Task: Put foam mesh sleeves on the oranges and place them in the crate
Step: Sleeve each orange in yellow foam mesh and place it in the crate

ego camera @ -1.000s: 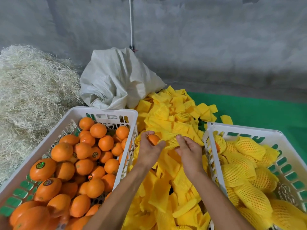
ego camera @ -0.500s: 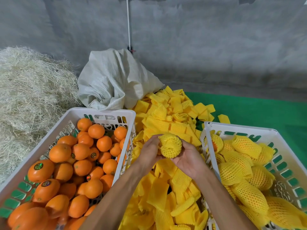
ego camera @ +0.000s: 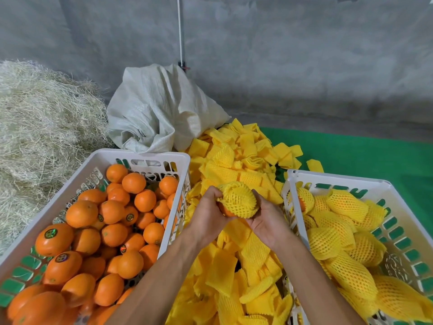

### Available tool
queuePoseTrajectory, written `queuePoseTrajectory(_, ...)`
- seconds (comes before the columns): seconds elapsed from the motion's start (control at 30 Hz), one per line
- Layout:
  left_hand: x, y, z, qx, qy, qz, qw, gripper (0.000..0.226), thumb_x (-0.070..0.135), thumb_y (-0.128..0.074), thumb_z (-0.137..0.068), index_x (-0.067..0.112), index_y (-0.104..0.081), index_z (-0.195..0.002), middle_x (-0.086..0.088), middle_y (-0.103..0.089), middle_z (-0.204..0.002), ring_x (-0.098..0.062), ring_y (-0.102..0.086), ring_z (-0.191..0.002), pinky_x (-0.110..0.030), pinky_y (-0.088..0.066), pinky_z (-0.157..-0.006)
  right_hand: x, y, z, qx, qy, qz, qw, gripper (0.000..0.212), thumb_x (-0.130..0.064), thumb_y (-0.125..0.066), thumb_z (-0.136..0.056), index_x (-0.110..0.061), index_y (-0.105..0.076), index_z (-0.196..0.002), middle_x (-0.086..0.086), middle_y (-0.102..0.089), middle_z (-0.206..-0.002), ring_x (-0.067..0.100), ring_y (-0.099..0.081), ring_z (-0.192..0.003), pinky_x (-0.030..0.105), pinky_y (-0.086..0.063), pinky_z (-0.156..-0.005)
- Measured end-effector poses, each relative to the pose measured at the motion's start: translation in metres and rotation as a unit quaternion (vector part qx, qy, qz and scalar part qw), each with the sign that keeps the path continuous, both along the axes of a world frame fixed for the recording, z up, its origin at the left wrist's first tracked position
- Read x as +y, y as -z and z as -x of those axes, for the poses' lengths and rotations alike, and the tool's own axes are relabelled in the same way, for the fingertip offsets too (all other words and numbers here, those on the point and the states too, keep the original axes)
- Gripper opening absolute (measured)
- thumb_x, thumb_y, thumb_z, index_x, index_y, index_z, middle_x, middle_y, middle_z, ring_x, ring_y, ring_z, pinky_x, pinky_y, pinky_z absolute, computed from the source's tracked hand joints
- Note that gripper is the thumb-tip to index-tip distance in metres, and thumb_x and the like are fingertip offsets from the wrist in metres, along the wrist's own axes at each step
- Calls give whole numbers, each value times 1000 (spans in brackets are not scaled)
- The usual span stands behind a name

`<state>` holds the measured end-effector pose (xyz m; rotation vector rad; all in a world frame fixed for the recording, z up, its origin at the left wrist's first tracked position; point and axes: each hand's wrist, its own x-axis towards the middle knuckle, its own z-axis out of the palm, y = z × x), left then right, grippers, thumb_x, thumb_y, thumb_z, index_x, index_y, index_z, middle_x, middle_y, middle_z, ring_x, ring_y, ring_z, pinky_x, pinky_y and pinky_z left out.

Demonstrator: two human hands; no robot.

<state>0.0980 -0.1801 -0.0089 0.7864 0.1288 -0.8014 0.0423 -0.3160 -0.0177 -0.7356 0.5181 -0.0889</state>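
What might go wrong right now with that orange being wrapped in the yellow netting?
The sleeve covers only part of the orange; bare peel shows by the left hand, so it may slip off. Held above the loose sleeve pile, a dropped orange may get buried. The right hand must clear the right crate rim.

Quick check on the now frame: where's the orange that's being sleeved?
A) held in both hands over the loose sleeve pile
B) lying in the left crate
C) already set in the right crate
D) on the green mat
A: the left hand and right hand hold the orange, mostly covered by a yellow foam mesh sleeve, above the pile of loose sleeves between the two crates.
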Motion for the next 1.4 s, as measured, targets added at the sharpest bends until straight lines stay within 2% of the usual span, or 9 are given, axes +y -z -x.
queuePoseTrajectory(0.2, 2, -3, 5, 45, -35, 117, 992, 43, 17, -35, -95, -7, -59, -122, -21, -69, -114, -36, -58, -115, -52, -36, -119, 6, 2, -4, 52, 43, 149, 987, 25, -25, -65, -99, -4, -71, -112, 13, -78, -104, 26, -74, -100, 35, -60, -69)
queuePoseTrajectory(0.4, -4, -4, 14, 18, -5, 76, 997, 39, 6, -35, -95, -5, -55, -126, -25, -56, -135, -35, -53, -121, -48, -33, -121, 3, 9, -3, 110, 47, 191, 974, 18, -25, -62, -101, -13, -74, -106, 7, -79, -97, 22, -76, -91, 31, -58, -64)
queuePoseTrajectory(0.53, -8, -4, 16, 13, 7, 38, 999, 51, 3, -36, -96, -12, -47, -144, -28, -49, -150, -34, -50, -128, -47, -29, -125, -6, 11, 3, 139, 49, 255, 956, 13, -20, -58, -103, -16, -69, -97, 6, -76, -92, 23, -75, -82, 32, -58, -56)
queuePoseTrajectory(0.7, -4, -6, 15, -40, 34, 19, 998, 36, 1, -36, -96, -5, -58, -124, -22, -62, -127, -31, -60, -112, -39, -53, -98, -3, 11, 9, 126, -23, 236, 963, 18, -13, -50, -106, -4, -66, -110, 16, -78, -91, 31, -77, -78, 35, -62, -58)
queuePoseTrajectory(0.9, -1, -3, 10, -139, 54, -83, 985, 12, -4, -41, -99, 3, -51, -101, -20, -52, -111, -30, -48, -106, -47, -39, -96, -5, 11, 9, 100, 47, 159, 981, 17, -9, -51, -105, -3, -66, -110, 14, -76, -102, 33, -75, -92, 37, -61, -59)
queuePoseTrajectory(1.0, 3, -2, 8, -175, 41, -90, 980, 14, -3, -45, -101, 1, -54, -91, -19, -55, -101, -30, -52, -99, -45, -42, -87, 0, 13, 3, 117, 95, 92, 984, 34, -16, -51, -107, -5, -48, -138, 14, -58, -137, 34, -59, -125, 46, -60, -79)
queuePoseTrajectory(1.13, 6, 4, 9, -239, -1, -196, 951, 27, 7, -49, -106, 7, -63, -83, -10, -60, -85, -22, -51, -80, -38, -43, -74, 6, 11, 0, 112, 128, 62, 983, 51, -25, -55, -105, -9, -40, -151, 15, -48, -150, 33, -51, -134, 52, -49, -106)
queuePoseTrajectory(1.2, 5, 7, 10, -256, -11, -228, 939, 41, 11, -51, -106, 19, -63, -68, -2, -55, -74, -18, -42, -72, -35, -35, -69, 5, 10, 2, 109, 139, 71, 982, 48, -28, -54, -105, -12, -42, -149, 11, -51, -147, 26, -54, -126, 46, -51, -100)
queuePoseTrajectory(1.4, 3, 5, 13, -239, -21, -218, 946, 40, 6, -55, -104, 17, -68, -68, -4, -65, -80, -17, -58, -81, -30, -52, -74, -5, 6, 4, 94, 117, 84, 985, 38, -19, -51, -107, -11, -46, -144, 14, -58, -133, 28, -63, -109, 41, -56, -72)
